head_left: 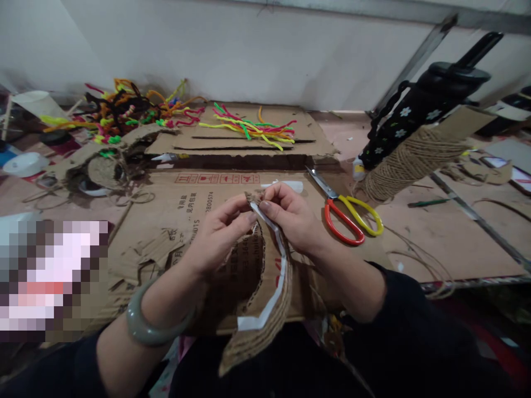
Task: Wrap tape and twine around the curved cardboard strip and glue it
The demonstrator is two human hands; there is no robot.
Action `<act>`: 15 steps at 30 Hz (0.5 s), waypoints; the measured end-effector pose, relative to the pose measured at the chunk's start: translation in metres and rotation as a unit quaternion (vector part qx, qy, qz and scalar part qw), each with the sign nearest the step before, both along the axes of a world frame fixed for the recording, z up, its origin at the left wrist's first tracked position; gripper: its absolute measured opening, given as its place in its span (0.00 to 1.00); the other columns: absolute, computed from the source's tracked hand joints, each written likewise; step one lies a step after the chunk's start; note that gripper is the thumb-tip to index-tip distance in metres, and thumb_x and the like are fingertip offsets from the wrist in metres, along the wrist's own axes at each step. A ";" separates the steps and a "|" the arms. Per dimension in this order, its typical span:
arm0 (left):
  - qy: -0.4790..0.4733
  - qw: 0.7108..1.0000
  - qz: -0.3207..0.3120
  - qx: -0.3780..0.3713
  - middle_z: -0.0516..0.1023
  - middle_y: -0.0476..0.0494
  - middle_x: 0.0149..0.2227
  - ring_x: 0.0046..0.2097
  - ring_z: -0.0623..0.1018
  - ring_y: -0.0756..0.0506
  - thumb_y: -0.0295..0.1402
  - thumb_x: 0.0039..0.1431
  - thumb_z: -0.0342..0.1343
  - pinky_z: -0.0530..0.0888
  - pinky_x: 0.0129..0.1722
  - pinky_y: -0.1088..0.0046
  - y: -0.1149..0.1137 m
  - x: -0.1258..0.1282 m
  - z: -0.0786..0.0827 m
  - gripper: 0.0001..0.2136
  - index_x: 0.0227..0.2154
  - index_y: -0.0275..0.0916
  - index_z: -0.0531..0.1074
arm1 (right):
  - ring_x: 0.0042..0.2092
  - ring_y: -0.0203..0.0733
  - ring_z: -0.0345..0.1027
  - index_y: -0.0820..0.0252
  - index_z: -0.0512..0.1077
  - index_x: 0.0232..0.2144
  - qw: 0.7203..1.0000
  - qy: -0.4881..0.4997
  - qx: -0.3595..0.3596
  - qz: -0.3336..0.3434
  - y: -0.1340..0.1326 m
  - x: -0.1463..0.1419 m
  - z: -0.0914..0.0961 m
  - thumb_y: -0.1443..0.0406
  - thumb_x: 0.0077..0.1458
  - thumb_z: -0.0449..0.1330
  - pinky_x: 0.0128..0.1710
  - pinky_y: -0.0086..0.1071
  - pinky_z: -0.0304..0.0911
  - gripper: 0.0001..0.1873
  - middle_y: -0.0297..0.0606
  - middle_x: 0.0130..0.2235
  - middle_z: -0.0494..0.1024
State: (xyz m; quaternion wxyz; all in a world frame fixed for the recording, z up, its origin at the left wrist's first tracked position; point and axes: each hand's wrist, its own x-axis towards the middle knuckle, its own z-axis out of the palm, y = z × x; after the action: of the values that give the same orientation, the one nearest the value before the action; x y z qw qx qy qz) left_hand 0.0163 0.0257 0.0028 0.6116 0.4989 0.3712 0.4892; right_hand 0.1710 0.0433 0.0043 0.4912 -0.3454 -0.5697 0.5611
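Both hands pinch the upper end of a curved cardboard strip (287, 282) wrapped in jute twine, with a white band of tape (271, 301) along its inner side. My left hand (226, 229) has thumb and fingers closed at the tip from the left. From the right, my right hand (292, 215) grips the same end, thumb on the tape. The strip's lower end hangs toward my lap. Scissors (332, 196) with one red and one yellow handle lie to the right of my hands on a printed cardboard sheet (166, 193).
Colourful pipe cleaners (249, 127) lie on cardboard behind, with a tangled heap (124, 108) to the left. A twine cone (415, 157) and a black flowered bottle (418, 105) stand at right. Cardboard scraps (151, 251) and a twine-covered piece (99, 168) lie at left.
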 end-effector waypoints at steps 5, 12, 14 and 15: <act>-0.023 0.998 -0.016 -0.047 0.80 0.46 0.35 0.35 0.76 0.49 0.36 0.48 0.67 0.74 0.29 0.78 0.005 0.002 0.001 0.09 0.34 0.44 0.81 | 0.28 0.32 0.55 0.57 0.62 0.28 0.992 -0.094 0.076 -0.041 0.003 0.002 0.000 0.63 0.55 0.57 0.28 0.29 0.55 0.07 0.28 0.27 0.63; -0.020 0.996 -0.003 -0.082 0.78 0.48 0.36 0.37 0.76 0.50 0.36 0.46 0.68 0.75 0.32 0.78 0.010 0.001 0.000 0.09 0.33 0.43 0.80 | 0.37 0.36 0.65 0.57 0.65 0.33 0.967 -0.192 0.150 -0.077 0.003 0.004 -0.007 0.65 0.56 0.54 0.37 0.32 0.61 0.02 0.34 0.34 0.72; -0.021 0.996 0.003 -0.090 0.78 0.48 0.36 0.36 0.76 0.50 0.35 0.45 0.69 0.75 0.31 0.78 0.010 0.001 0.000 0.10 0.33 0.42 0.79 | 0.37 0.37 0.66 0.57 0.66 0.32 0.960 -0.207 0.167 -0.084 0.003 0.005 -0.006 0.65 0.56 0.54 0.37 0.32 0.61 0.02 0.34 0.33 0.73; -0.021 0.995 0.003 -0.094 0.78 0.48 0.37 0.36 0.76 0.50 0.35 0.45 0.69 0.75 0.30 0.78 0.010 0.001 0.001 0.11 0.33 0.42 0.79 | 0.36 0.37 0.66 0.57 0.66 0.32 0.957 -0.214 0.174 -0.086 0.003 0.005 -0.006 0.66 0.56 0.55 0.37 0.32 0.61 0.01 0.34 0.33 0.73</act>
State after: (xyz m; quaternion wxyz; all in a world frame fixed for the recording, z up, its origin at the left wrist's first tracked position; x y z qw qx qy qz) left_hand 0.0171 0.0353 0.0036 0.6622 0.4273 0.4041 0.4644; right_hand 0.1763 0.0467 -0.0016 0.4571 -0.4143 -0.7183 0.3217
